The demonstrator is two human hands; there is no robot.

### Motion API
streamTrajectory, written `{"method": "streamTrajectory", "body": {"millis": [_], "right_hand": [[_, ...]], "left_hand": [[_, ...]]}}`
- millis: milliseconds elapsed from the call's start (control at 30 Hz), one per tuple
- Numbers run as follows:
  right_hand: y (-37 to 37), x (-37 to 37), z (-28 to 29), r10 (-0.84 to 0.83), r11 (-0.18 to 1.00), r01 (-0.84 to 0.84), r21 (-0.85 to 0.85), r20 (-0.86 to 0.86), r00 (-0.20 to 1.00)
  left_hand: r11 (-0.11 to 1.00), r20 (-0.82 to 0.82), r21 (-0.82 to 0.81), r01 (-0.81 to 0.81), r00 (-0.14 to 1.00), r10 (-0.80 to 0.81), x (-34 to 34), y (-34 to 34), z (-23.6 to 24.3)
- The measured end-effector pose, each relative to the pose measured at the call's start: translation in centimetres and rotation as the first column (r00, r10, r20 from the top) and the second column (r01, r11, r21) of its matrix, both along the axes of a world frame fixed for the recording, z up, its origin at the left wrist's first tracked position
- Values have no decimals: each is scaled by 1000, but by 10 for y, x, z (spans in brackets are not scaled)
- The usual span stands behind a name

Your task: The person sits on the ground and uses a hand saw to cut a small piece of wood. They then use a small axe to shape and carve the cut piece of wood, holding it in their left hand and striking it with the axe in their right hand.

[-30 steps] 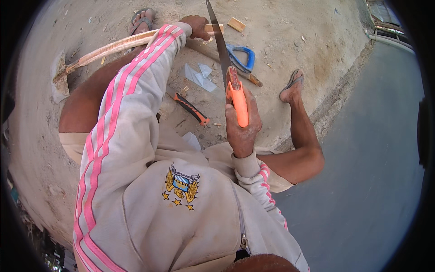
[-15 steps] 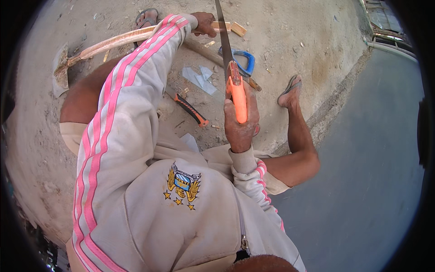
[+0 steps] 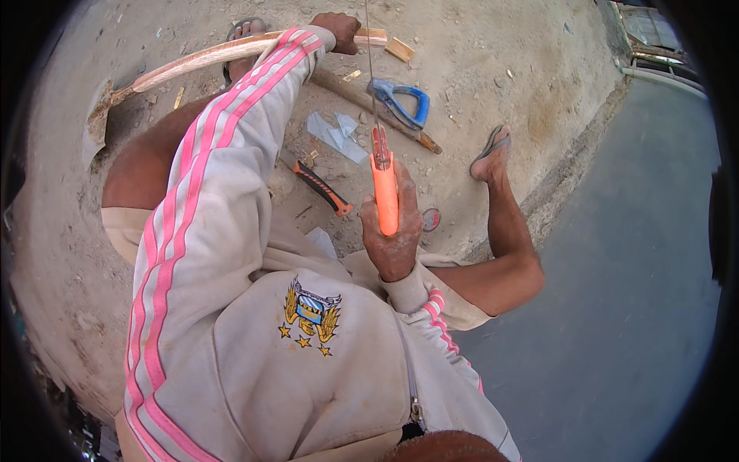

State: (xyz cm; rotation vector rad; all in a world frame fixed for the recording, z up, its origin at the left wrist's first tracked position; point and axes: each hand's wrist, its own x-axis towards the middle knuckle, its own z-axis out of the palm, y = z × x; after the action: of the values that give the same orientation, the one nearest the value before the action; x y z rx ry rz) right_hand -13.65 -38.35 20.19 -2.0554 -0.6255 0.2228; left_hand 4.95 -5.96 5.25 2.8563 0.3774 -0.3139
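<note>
In my right hand (image 3: 394,245) is the orange handle of a handsaw (image 3: 385,196), fingers wrapped round it. Its thin blade is seen nearly edge-on, pointing away from me and reaching the far end of a pale wooden strip (image 3: 200,58). My left hand (image 3: 339,32) is closed on this strip beside the blade, pressing it from above; its fingers are partly hidden. The strip runs leftward, passing over my left foot. Just right of the blade, a short wood offcut (image 3: 399,50) lies on the ground.
A wooden pole (image 3: 346,88) lies beneath a blue D-shaped handle (image 3: 419,106). Nearer me are a tool with an orange-and-black handle (image 3: 323,187) and clear sheet scraps (image 3: 337,137). A small round reddish thing (image 3: 432,219) sits by my right hand. A smooth grey surface (image 3: 608,269) spans the right.
My right hand has drawn the saw toward me and slightly left, and its blade appears thinner. My left hand stays on the strip, shifted slightly.
</note>
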Motion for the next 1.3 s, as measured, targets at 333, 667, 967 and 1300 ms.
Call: {"method": "streamTrajectory", "body": {"millis": [333,667,967,1300], "right_hand": [[-8,11,5,-26,996,35,77,-124,992],[0,21,6,-7,987,26,160,-118,993],[-146,-46,73,-36,986,80,147,-285,958],[-107,-28,46,-82,938,148,315,-213,973]], "left_hand": [[993,-28,-106,54,998,-57,8,12,-5],[944,-123,-331,0,991,-44,9,20,2],[872,-212,-489,-29,973,-87,1,41,27],[849,-284,-524,-65,953,-103,-24,35,67]]}}
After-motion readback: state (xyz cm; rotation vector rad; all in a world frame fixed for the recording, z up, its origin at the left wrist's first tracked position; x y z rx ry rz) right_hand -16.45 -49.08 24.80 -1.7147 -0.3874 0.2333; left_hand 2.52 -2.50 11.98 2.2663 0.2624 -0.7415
